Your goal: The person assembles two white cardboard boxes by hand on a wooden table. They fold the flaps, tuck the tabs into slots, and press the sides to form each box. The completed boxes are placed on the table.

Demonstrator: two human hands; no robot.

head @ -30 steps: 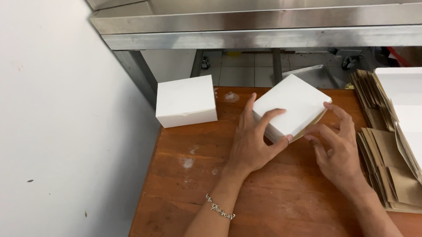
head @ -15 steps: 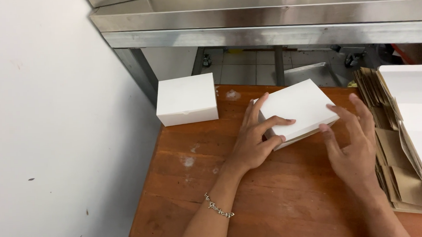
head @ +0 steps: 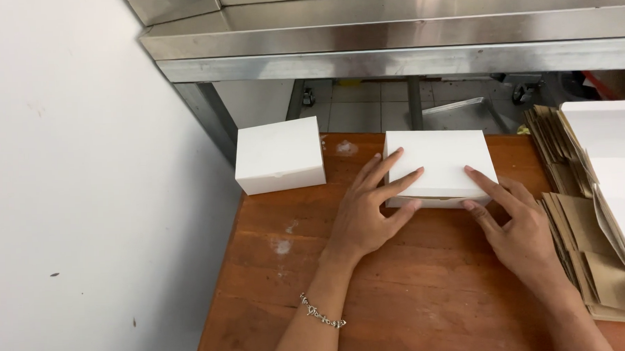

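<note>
Head view looks down on a wooden desk [head: 413, 283] where a white box [head: 440, 165] lies flat near the far edge. Left hand [head: 369, 211] rests on the box's left part, fingers [head: 385, 169] spread flat on the lid, not clenched. Right hand [head: 518, 227] presses fingertips on the lid's right front corner, thumb at the front wall. A second white box [head: 278, 156] sits apart to the left. Flat brown blanks [head: 577, 228] are stacked at the right, under a steel shelf [head: 405, 41].

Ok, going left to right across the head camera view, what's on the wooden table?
White wall → closed white box → left hand → white box under both hands → right hand → stack of flat brown cardboard.
</note>
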